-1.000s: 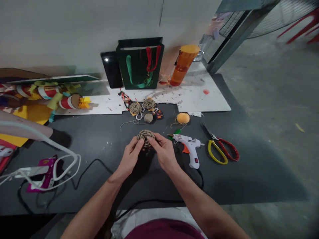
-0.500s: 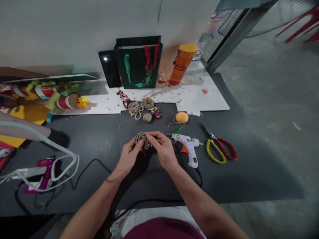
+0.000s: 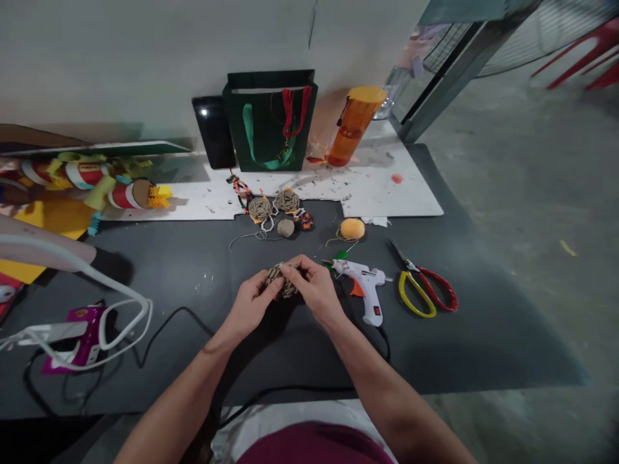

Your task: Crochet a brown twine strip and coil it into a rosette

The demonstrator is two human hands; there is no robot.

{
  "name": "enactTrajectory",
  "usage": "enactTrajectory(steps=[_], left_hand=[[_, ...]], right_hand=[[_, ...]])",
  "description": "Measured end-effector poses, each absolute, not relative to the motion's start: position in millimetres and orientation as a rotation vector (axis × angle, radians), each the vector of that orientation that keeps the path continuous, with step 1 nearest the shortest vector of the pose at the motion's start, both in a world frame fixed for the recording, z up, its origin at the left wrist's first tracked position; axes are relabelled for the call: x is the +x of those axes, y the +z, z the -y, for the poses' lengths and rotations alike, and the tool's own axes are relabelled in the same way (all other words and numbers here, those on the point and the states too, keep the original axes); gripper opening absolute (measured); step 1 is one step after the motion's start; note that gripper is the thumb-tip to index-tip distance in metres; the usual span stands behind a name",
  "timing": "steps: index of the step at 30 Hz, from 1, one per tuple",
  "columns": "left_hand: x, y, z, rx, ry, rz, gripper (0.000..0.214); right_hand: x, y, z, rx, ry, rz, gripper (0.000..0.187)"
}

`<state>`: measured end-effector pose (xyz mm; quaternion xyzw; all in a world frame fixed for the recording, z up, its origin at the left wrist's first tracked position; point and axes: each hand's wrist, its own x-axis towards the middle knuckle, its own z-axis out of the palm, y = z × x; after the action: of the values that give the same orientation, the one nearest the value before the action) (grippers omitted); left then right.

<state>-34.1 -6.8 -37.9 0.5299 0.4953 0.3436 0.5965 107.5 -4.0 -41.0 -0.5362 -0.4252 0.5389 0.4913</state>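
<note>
Between both hands, a little above the dark grey table (image 3: 169,277), is a round brown rosette of coiled cord (image 3: 276,273). My left hand (image 3: 252,298) grips its left side with the thumb on top. My right hand (image 3: 313,283) holds the right side, thumb pressed on the rosette's upper face. Fingers underneath are partly hidden. Just right of my right hand lies a white glue gun (image 3: 370,283) with an orange trigger. Beyond the hands are two similar rosettes (image 3: 260,208) with beaded strings, a small ball of brown cord (image 3: 285,227) and a ball of yellow yarn (image 3: 353,229).
Red-and-yellow-handled scissors (image 3: 428,290) lie at the right. Behind stand a green paper bag (image 3: 271,129), a phone (image 3: 215,132) and an orange bottle (image 3: 355,125) on a white board (image 3: 401,193). At left are a purple device (image 3: 87,335), white cables and paper decorations (image 3: 130,195).
The rosette has tilted and shifted slightly right in my fingers. My right thumb covers more of its top. The table objects stay put.
</note>
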Motion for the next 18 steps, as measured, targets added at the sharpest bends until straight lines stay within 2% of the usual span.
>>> enactTrajectory(steps=[11,18], left_hand=[[-31.3,-32.9,7.3,0.902,0.896,-1.098,0.044],[-32.5,-34.6,6.6,0.907,0.973,-1.152,0.038]], right_hand=[[108.0,-43.3,3.3,-1.2,1.427,0.886,0.032],[105.7,-40.5,4.7,-1.18,1.477,0.828,0.037]])
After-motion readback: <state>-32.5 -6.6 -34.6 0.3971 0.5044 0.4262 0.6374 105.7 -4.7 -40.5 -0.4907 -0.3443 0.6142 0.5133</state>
